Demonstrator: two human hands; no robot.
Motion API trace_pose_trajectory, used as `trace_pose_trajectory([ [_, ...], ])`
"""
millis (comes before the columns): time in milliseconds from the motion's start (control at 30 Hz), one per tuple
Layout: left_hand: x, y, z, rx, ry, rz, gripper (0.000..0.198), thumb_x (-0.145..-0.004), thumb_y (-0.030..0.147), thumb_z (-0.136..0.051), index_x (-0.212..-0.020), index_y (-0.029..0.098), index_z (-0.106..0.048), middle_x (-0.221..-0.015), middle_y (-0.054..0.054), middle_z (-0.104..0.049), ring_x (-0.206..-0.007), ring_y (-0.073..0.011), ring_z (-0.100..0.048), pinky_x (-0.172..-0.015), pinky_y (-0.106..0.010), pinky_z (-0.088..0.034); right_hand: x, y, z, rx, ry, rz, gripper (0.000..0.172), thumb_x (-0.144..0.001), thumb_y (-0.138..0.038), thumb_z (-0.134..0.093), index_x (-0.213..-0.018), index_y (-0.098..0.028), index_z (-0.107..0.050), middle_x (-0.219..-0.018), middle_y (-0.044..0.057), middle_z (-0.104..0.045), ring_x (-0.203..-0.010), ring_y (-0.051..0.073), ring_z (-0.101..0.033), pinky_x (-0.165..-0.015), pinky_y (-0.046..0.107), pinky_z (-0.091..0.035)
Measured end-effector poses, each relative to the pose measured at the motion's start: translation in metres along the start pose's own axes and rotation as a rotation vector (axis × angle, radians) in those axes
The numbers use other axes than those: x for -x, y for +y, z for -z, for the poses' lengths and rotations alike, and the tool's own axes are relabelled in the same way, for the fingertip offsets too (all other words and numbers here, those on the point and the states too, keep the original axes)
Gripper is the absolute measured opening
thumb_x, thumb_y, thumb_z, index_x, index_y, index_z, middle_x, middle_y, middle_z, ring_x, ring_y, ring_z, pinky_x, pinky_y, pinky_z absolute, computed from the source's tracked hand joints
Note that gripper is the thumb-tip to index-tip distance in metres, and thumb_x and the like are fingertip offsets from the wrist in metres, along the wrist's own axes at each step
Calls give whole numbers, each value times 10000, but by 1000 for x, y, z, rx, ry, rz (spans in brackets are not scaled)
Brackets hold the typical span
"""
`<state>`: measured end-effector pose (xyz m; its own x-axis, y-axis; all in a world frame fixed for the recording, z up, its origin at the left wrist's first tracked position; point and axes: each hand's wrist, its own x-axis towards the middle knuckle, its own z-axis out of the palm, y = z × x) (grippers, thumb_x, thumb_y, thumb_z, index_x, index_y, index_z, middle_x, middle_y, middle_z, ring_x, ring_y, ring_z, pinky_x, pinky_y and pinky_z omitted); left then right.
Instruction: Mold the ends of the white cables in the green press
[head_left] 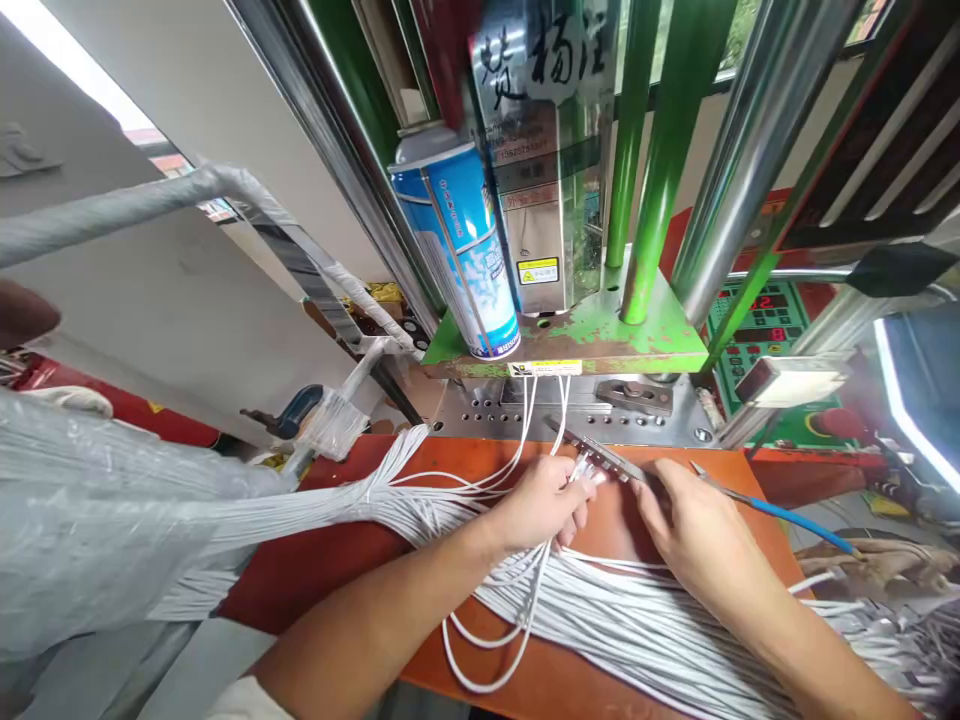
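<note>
Pinched in my left hand point(544, 500) are the ends of some white cables, with small pale pieces at their tips. My right hand point(686, 510) grips the right end of a flat metal bar point(607, 458), which has a row of small parts along its edge. The bar's left end points up toward the machine's metal bed point(487, 410). A thick bundle of white cables point(600, 610) runs below both hands across the orange table point(337, 570). Two cable strands rise from near my left hand to below the green press plate point(577, 345).
A blue spray can point(465, 250) stands on the green plate. Right of it rise green and steel columns. A control panel point(765, 340) with red digits is at the right. A blue-handled pointed tool point(787, 515) lies beyond my right hand. Plastic-wrapped cables point(97, 520) hang at the left.
</note>
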<state>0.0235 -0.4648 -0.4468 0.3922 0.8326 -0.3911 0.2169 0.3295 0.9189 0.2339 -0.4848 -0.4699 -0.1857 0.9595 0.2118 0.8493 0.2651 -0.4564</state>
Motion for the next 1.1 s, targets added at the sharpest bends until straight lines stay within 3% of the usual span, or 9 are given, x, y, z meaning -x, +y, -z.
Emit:
trace_pose_trajectory([
  [167, 1, 4, 0, -72, -17, 10, 169, -929, 322, -534, -857, 173, -567, -571, 40, -569, -333, -74, -442, -307, -163, -348, 4, -6, -5, 8, -83, 60, 302, -1081, -376, -364, -934, -221, -578, -888, 38, -618, -816, 226, -610, -740, 369, -383],
  [367, 5, 8, -2, -59, -35, 26, 178, -918, 324, -533, -848, 171, -589, -552, 49, -561, -337, -59, -407, -327, -154, -306, 1, -8, -6, 34, -65, 71, 294, -1079, -362, -366, -938, -217, -579, -893, 38, -619, -802, 225, -616, -719, 366, -379],
  [533, 4, 1, -8, -60, 16, -16, 157, -881, 249, -548, -796, 146, -630, -495, 47, -533, -388, -43, -398, -401, -140, -301, 0, -10, -4, 12, -83, 134, 290, -1073, -347, -360, -910, -214, -560, -872, 41, -621, -759, 214, -607, -699, 360, -373],
  [633, 3, 3, -11, -34, 77, -47, 169, -878, 257, -558, -779, 136, -621, -493, 40, -531, -382, -40, -394, -402, -142, -302, -2, -10, 0, -63, -158, 136, 290, -1071, -344, -361, -919, -211, -569, -886, 48, -625, -799, 218, -611, -725, 357, -388],
  [700, 2, 7, -9, -2, 14, 4, 184, -898, 310, -555, -842, 142, -605, -564, 10, -601, -387, -70, -474, -390, -162, -349, -4, -7, 2, -140, -166, 99, 295, -1071, -363, -379, -926, -210, -585, -897, 50, -634, -828, 221, -608, -754, 359, -400],
  [800, 1, 13, -1, 19, -63, 37, 236, -923, 392, -545, -886, 159, -557, -609, -5, -628, -410, -111, -551, -378, -186, -396, -5, -2, 4, -195, -58, 39, 306, -1071, -394, -403, -962, -207, -619, -929, 53, -655, -841, 222, -603, -781, 367, -413],
  [900, -3, 15, 8, 2, -41, 20, 219, -912, 362, -537, -812, 167, -533, -519, 35, -541, -341, -74, -436, -347, -164, -307, -6, 2, 4, -199, -8, 41, 309, -1072, -401, -410, -984, -210, -636, -963, 57, -671, -864, 223, -610, -801, 370, -420],
  [1100, -10, 15, 11, 22, -80, 108, 165, -866, 280, -536, -740, 174, -540, -470, 40, -495, -362, -52, -344, -361, -149, -205, -3, -3, 2, -162, -81, 93, 353, -1082, -444, -356, -975, -218, -605, -918, 51, -647, -818, 224, -593, -756, 374, -418],
])
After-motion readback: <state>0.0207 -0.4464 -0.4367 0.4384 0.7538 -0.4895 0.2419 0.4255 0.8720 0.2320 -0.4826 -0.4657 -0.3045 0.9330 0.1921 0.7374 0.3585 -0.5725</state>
